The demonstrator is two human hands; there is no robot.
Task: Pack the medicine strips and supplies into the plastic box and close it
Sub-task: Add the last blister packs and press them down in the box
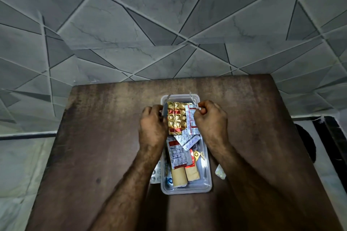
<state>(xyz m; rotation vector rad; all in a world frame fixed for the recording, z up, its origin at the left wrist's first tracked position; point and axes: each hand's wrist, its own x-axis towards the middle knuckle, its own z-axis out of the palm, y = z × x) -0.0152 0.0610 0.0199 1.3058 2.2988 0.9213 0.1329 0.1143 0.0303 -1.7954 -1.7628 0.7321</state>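
Note:
A clear plastic box point(185, 190) stands in the middle of the wooden table, its long side running away from me. Inside lie a gold and red medicine strip point(176, 118), white and silver strips point(187, 139), a red-labelled strip point(177, 157) and two beige rolls point(185, 173). My left hand point(153, 125) is curled on the box's left rim near the far end. My right hand point(211, 120) is curled on the right rim, fingertips pinching at a clear flap point(195, 102). I cannot tell whether a clear lid lies on the box.
A silver blister strip point(156, 172) lies on the table just left of the box, partly under my left forearm. Another silver strip point(219, 171) pokes out beside my right forearm. The table point(105, 137) stands against a grey tiled wall point(169, 24).

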